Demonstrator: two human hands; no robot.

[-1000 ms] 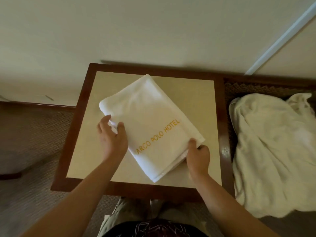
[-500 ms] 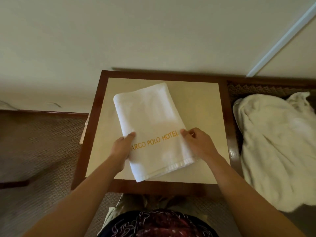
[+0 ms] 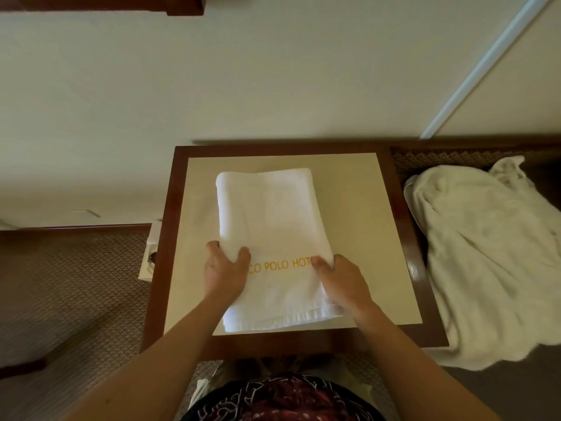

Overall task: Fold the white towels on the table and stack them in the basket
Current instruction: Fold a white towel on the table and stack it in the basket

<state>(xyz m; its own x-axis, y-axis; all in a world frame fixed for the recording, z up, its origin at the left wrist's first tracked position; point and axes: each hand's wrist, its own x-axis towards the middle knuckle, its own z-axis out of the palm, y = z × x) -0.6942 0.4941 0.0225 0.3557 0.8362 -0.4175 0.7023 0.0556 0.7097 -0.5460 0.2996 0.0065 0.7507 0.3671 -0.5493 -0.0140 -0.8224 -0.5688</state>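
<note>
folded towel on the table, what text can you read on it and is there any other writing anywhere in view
"CO POLO HOT" in orange letters on the folded white towel; the left hand and right hand cover both ends of the line.
Dark patterned garment at the bottom edge: white squiggles, no readable words.
No other text is visible.

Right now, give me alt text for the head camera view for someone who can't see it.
Two bare hands, left hand and right hand, grip the side edges of a folded white towel with orange lettering lying flat on a square beige table with a dark wood frame. A crumpled cream towel lies heaped to the table's right.
</note>
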